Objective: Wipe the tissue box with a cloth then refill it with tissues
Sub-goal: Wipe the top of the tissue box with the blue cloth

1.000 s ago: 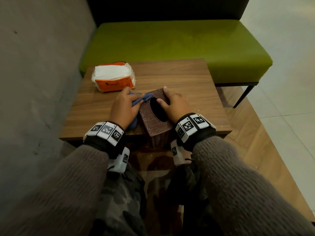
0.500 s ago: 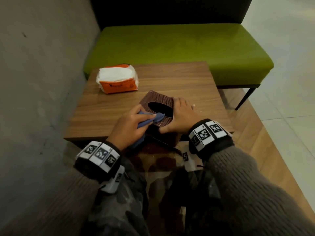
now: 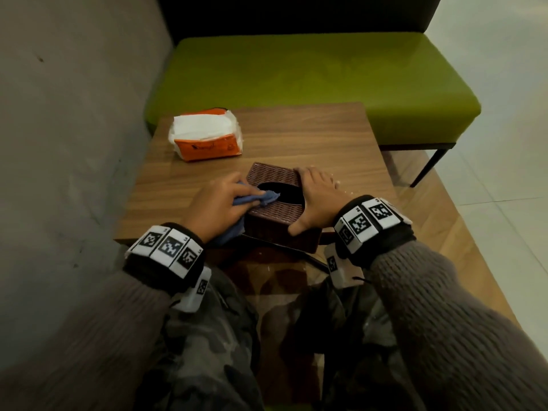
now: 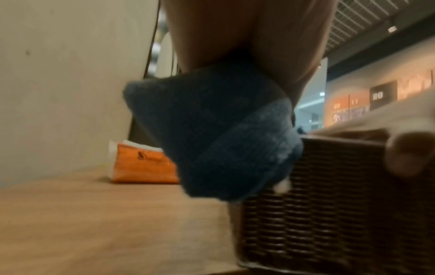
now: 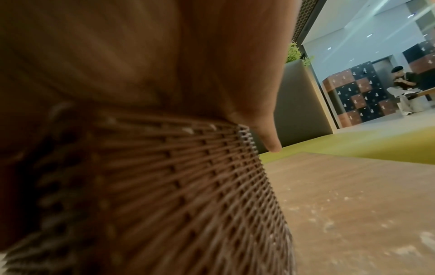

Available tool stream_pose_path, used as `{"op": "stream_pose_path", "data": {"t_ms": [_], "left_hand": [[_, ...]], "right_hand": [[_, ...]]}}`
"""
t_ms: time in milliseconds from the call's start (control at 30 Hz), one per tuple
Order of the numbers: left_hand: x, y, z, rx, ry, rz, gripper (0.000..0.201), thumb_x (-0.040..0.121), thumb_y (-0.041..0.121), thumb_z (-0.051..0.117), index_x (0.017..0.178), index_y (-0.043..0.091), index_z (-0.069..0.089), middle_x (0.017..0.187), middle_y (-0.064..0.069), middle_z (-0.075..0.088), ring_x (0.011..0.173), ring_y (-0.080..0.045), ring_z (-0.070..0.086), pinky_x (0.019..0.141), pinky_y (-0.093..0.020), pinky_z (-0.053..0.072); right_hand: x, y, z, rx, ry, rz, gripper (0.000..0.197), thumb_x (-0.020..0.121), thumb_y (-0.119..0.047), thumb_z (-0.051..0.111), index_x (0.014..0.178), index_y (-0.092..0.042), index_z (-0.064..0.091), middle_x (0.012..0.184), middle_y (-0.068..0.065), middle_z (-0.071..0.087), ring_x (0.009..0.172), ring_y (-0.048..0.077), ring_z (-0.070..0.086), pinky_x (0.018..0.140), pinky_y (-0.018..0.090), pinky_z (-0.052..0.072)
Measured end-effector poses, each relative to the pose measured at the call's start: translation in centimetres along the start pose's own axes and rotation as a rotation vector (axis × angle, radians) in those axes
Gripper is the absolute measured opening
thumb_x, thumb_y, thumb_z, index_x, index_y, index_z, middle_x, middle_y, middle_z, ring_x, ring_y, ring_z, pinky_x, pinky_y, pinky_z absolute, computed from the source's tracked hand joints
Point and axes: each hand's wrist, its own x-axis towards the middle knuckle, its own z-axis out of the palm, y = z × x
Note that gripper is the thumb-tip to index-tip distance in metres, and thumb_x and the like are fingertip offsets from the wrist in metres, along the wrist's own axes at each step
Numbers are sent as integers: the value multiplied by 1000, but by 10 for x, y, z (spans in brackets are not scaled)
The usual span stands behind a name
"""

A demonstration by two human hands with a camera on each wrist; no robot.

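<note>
Place: public lounge or lobby
Seating: long green padded bench (image 3: pixel 311 84) behind a small wooden table (image 3: pixel 296 137)
Beyond: chequered brown-and-black lockers (image 5: pixel 357 96), tall grey planter (image 5: pixel 299 96)

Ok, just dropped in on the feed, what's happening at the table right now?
A person is wiping the woven tissue box on the wooden table. The left hand grips a blue cloth and presses it on the box's top beside the oval opening, while the right hand rests on the box's right side, steadying it. The orange tissue pack lies untouched at the table's far left, so refilling hasn't started.
</note>
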Motion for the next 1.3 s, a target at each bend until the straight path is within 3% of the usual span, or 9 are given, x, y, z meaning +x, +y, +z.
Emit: {"op": "stream_pose_path", "data": {"t_ms": [133, 267, 400, 467, 700, 800, 933, 1100, 1300], "left_hand": [[4, 7, 8, -25, 126, -121, 21, 86, 14, 66, 106, 15, 72, 86, -6, 55, 78, -27, 57, 65, -46, 48], [-16, 10, 1, -103, -67, -1, 25, 83, 20, 64, 106, 18, 71, 93, -4, 60, 84, -19, 60, 70, -35, 49], [25, -17, -18, -61, -72, -106, 12, 78, 14, 65, 87, 14, 73, 76, -3, 52, 76, -34, 58, 64, -33, 39], [52, -18, -15, 16, 4, -193, 8, 80, 11, 67, 81, 4, 70, 81, -15, 56, 81, -37, 57, 65, -32, 36], [52, 3, -2, 162, -101, -20, 23, 84, 11, 66, 106, 11, 72, 91, -13, 58, 82, -24, 53, 65, -28, 34], [56, -3, -6, 161, -36, -77, 21, 85, 9, 64, 104, 8, 72, 90, -18, 56, 83, -34, 56, 67, -34, 41], [31, 8, 2, 161, -106, 42, 28, 82, 9, 66, 108, 12, 70, 88, -16, 56, 79, -32, 56, 62, -40, 48], [28, 3, -1, 94, 85, -179, 24, 84, 7, 66, 107, 11, 71, 89, -15, 56, 81, -32, 58, 65, -32, 43], [-11, 38, 24, 79, 149, -250, 26, 86, 15, 63, 112, 17, 68, 89, -4, 51, 77, -22, 55, 60, -33, 44]], "right_hand": [[2, -2, -9, -35, -55, 3, 128, 58, -43, 86, 151, -12, 4, 158, 6, 7, 147, 24, 0, 113, 63, 10], [7, 7, -17, -26, -88, -56, 128, 55, -37, 89, 151, -15, 8, 158, 6, 7, 147, 25, -1, 114, 62, 12], [12, 12, -16, 20, -101, -151, 128, 55, -28, 91, 150, -8, 9, 155, 12, 12, 146, 29, 2, 118, 49, 11], [14, 14, -15, 26, -101, -174, 129, 53, -28, 91, 150, -9, 9, 155, 12, 12, 146, 29, 0, 118, 50, 10], [12, 23, -10, 72, -66, -232, 131, 50, -28, 92, 150, -8, 10, 155, 11, 13, 146, 27, 0, 119, 44, 8], [13, 21, -11, 88, -70, -234, 135, 45, -37, 89, 150, -9, 11, 154, 11, 14, 146, 27, 1, 119, 46, 8], [11, 22, -8, 89, -58, -223, 135, 42, -42, 85, 150, -9, 12, 154, 11, 16, 145, 28, 5, 118, 50, 10], [12, 18, -5, 111, 11, -215, 129, 51, -36, 90, 151, -10, 12, 152, 10, 20, 142, 26, 13, 119, 42, 14], [2, 12, 14, 188, 266, -47, 124, 52, -45, 84, 148, -7, 18, 148, 9, 25, 137, 26, 20, 115, 42, 24]]}}
